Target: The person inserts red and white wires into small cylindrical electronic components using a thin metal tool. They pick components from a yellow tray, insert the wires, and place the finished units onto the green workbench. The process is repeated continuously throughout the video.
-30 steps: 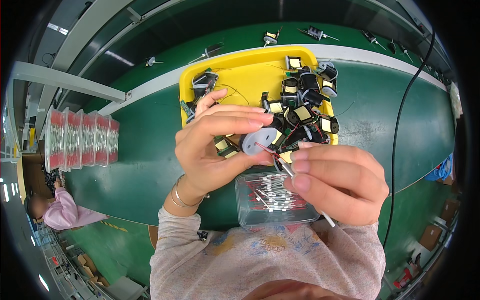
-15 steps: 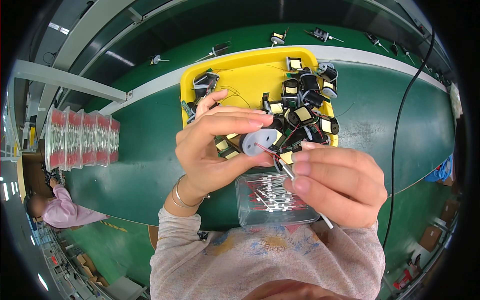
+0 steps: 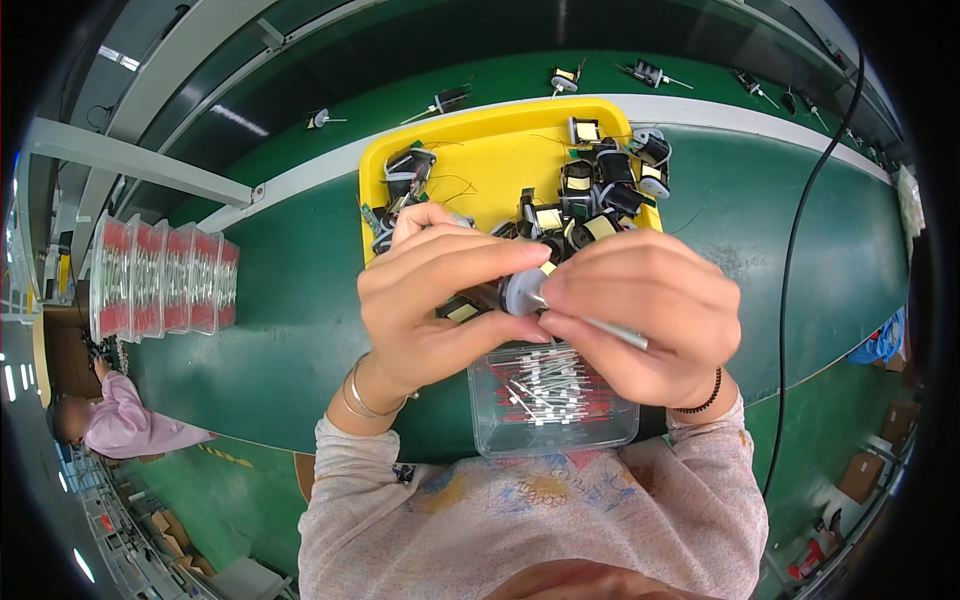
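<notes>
1. My green workbench runs across in front of me.
2. A yellow tray of small coil parts sits on it.
3. A clear plastic box of pins lies nearest me.
4. Red-filled clear cases stand at my left.

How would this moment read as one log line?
left hand: grips small coil part | right hand: holds thin metal pin | below: clear box

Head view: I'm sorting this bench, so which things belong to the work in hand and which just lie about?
In use:
left hand
right hand
small coil part with pale round flange
thin metal pin
clear plastic box of pins
yellow plastic tray of coil parts

Lying about:
row of clear red-filled boxes
black cable
</notes>
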